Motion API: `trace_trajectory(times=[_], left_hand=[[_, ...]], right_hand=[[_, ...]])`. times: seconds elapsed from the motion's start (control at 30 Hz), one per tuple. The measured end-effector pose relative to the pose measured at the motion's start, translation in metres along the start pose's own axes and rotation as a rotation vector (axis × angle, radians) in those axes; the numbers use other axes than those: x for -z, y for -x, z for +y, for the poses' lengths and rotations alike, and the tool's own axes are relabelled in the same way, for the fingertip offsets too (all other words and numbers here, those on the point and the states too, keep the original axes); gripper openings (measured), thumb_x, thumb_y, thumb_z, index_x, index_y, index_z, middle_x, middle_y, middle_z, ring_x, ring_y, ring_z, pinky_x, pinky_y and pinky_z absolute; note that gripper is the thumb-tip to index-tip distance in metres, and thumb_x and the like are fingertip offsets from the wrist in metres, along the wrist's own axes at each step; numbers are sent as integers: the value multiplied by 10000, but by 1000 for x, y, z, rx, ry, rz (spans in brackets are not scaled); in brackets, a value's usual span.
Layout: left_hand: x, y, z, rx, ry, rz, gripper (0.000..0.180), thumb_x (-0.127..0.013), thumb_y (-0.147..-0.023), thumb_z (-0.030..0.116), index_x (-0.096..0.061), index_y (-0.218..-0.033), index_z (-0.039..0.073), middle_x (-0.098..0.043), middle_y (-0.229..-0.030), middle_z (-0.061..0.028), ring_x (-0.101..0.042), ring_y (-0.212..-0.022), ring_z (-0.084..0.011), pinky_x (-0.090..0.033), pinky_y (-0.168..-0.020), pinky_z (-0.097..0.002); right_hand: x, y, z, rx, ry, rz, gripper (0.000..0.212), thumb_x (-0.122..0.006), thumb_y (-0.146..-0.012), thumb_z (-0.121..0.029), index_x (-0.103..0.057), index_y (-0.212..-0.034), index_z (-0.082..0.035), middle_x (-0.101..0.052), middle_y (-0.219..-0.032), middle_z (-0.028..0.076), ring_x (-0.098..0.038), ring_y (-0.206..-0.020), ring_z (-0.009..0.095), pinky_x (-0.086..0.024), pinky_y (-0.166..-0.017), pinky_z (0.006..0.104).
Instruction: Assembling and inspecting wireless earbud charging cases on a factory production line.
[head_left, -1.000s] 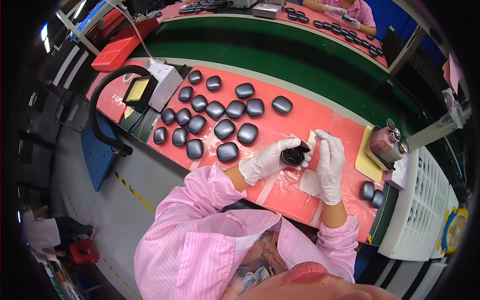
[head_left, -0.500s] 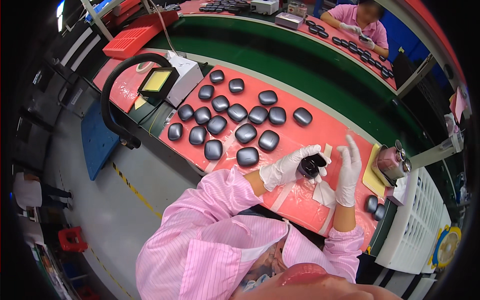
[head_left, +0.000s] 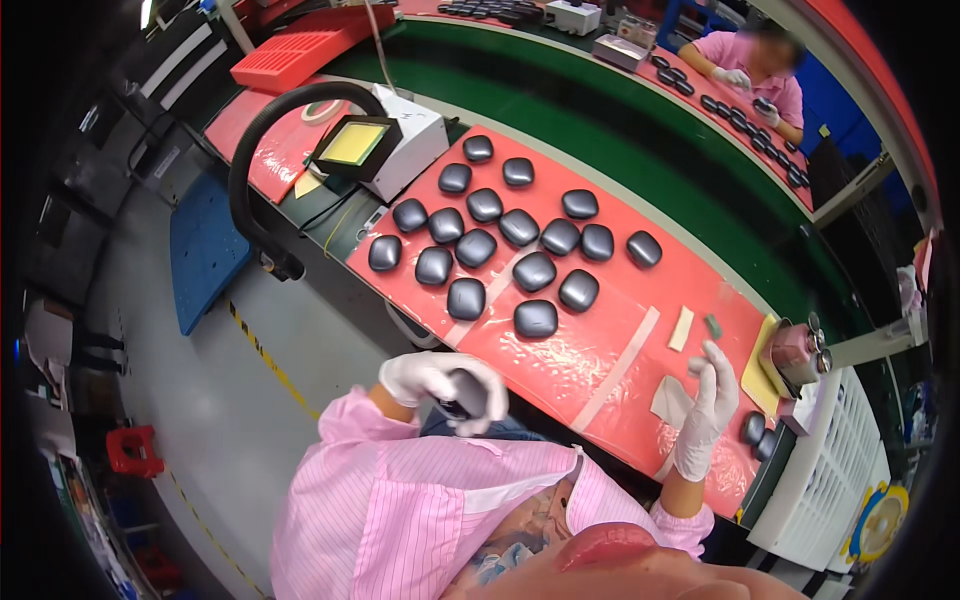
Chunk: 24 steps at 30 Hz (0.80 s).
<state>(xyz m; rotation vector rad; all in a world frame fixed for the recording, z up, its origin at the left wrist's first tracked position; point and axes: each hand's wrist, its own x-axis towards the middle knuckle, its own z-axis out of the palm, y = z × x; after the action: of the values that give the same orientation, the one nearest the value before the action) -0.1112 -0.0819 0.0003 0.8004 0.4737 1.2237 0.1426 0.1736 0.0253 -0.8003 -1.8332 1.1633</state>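
My left hand [head_left: 428, 380], in a white glove, is wrapped round a dark grey earbud charging case [head_left: 466, 394] in front of my body, off the table's near edge. The fingers cover part of the case, and I cannot tell whether its lid is fully closed. Over the right part of the pink mat [head_left: 560, 370], my gloved right hand [head_left: 708, 415] is raised with loosely bent fingers apart and nothing visible in them. A crumpled white cloth [head_left: 671, 402] lies beside it. Several similar cases [head_left: 519, 227] are spread over the mat's left and middle.
Two more cases [head_left: 753, 428] sit at the right edge, near a metal holder with pink contents [head_left: 793, 352] and a yellow pad [head_left: 762, 365]. A lamp with a black hose [head_left: 245, 190] stands at left. Across the green strip [head_left: 560, 110], a co-worker [head_left: 752, 70] handles cases.
My left hand has moved left and nearer my body with the case, whose lid stood open before. The right hand's fingers have bent slightly. My view has shifted, moving the table rightward in the picture.
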Motion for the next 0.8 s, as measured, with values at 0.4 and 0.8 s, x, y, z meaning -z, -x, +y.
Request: trace_trajectory(times=[0.4,0.8], left_hand=[[239,237,13,-850,-224,1762,209,-601,-909,236,-574,-907,29,-554,-722,-59,-519,-622,-127,-431,-562,-229],[200,220,-33,-851,675,1408,631,-512,-867,510,-494,-1174,-41,-592,-1051,-164,-584,-937,-297,-488,-689,-350]], right_hand=[[17,26,18,-133,25,126,250,-464,-946,-46,-610,-1136,25,-593,-885,26,-552,-840,102,-436,-789,236],[2,37,14,358,934,-98,274,-651,-760,-93,-643,-1034,-87,-614,-953,139,-584,-885,310,-461,-798,415]])
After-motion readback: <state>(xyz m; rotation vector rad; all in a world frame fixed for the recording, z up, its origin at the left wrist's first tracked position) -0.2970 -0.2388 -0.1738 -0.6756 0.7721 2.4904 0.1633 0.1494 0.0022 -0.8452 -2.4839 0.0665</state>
